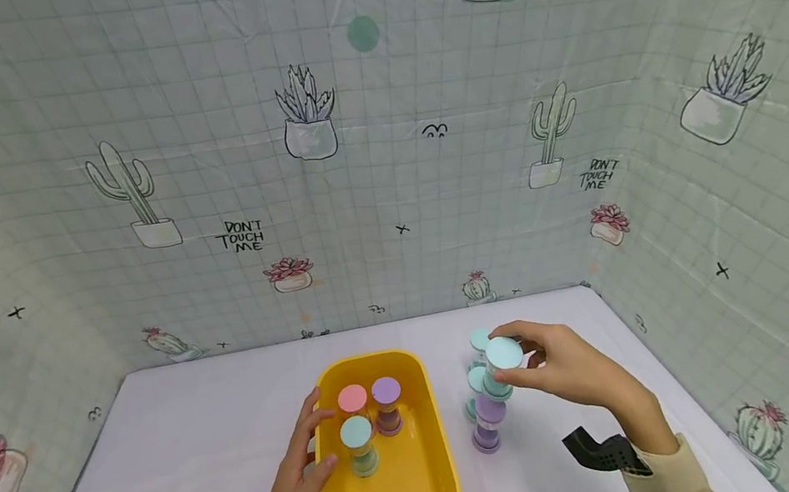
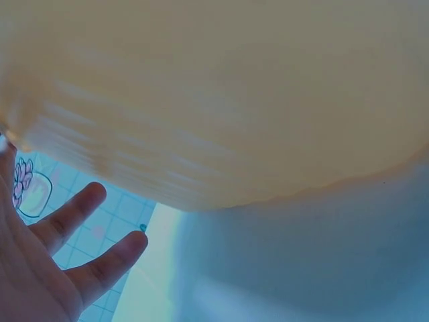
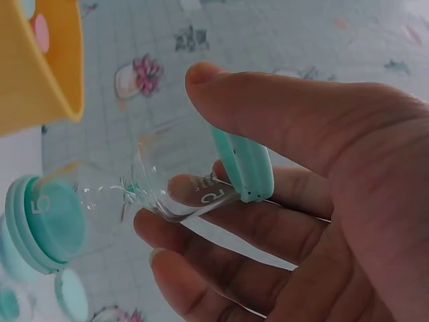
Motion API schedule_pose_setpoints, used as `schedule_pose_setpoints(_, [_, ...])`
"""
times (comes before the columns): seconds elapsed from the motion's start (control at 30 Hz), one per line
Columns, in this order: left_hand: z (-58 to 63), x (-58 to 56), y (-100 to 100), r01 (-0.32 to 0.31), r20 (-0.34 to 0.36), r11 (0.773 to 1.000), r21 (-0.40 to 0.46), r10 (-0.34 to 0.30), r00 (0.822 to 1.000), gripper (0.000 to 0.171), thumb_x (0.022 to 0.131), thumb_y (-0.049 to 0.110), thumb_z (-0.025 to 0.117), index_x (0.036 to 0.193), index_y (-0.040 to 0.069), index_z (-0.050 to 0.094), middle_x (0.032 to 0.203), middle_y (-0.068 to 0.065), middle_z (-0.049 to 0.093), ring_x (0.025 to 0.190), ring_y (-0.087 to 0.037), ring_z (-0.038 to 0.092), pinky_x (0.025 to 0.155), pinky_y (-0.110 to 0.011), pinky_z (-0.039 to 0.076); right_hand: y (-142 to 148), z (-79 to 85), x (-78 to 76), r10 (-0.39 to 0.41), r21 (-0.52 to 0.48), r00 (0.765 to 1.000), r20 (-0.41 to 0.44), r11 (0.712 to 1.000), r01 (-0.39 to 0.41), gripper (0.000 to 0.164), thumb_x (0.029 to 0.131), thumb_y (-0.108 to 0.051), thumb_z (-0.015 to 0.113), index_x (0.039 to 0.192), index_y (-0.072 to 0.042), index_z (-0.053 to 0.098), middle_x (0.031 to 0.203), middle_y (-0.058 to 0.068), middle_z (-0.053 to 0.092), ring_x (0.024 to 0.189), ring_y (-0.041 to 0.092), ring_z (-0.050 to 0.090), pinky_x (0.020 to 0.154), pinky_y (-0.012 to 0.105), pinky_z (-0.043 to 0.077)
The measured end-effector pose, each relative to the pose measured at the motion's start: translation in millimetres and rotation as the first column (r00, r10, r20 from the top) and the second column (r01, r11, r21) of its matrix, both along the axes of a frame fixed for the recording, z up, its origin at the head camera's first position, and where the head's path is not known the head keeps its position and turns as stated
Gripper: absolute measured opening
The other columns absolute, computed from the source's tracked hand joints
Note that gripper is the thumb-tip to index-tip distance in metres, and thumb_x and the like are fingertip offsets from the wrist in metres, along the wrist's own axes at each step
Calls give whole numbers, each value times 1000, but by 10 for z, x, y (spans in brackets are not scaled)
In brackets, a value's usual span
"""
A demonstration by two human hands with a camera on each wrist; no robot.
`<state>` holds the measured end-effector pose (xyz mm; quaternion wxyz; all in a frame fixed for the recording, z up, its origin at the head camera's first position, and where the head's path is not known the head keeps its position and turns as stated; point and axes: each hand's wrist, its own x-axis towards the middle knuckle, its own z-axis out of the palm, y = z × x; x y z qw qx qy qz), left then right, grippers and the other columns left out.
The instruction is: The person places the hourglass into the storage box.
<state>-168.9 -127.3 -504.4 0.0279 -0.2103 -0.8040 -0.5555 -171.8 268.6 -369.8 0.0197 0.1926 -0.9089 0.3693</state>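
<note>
My right hand (image 1: 570,360) pinches the upper cap of a clear sand timer (image 1: 504,352) with mint-green caps, marked 5, held upright. In the right wrist view, the thumb and fingers lie around one cap of this sand timer (image 3: 177,171). My left hand (image 1: 293,470) rests on the left rim of a yellow tray (image 1: 444,449), its fingers fairly straight. In the left wrist view, two spread fingers (image 2: 100,268) stick out below the tray's wall. Inside the tray stand a pink-capped timer (image 1: 352,399), a purple-capped timer (image 1: 386,392) and a mint-capped timer (image 1: 356,434).
Right of the tray, a purple timer (image 1: 490,413) stands on the white table (image 1: 205,457), close to several mint timers (image 1: 477,379) partly hidden by the held one. Cactus-print cloth (image 1: 370,182) encloses the back and sides. A black strap (image 1: 598,453) crosses my right wrist.
</note>
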Motion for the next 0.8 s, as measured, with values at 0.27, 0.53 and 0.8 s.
schedule_pose_setpoints(0.27, [-23, 16, -29, 9, -29, 1000, -2, -9, 1000, 44, 102, 10, 51, 145, 17, 45, 172, -15, 17, 147, -54, 28, 90, -55, 47, -340, 173, -114, 176, 2, 984, 22, 984, -176, 40, 90, -36, 80, 123, -17, 67, 100, -8, 71, 89, 10, 66, 79, 27, 57])
schedule_pose_setpoints(0.53, [-27, 7, -25, -2, -22, 1000, -3, 1, 1000, 44, 102, 11, 51, 145, 17, 46, 172, -14, 18, 146, -53, 29, 92, -56, 46, -643, 302, -202, 280, 58, 959, 52, 957, -283, 41, 90, -36, 79, 124, -16, 68, 106, -7, 71, 88, 9, 64, 76, 27, 57])
schedule_pose_setpoints(0.8, [-14, -2, -12, -8, 1, 1000, -14, 8, 1000, 43, 103, 15, 51, 145, 19, 45, 172, -14, 18, 147, -56, 29, 92, -63, 46, -895, 347, -290, 369, 60, 923, 107, 925, -376, 42, 90, -31, 81, 124, -13, 67, 110, -8, 71, 95, 11, 67, 79, 27, 58])
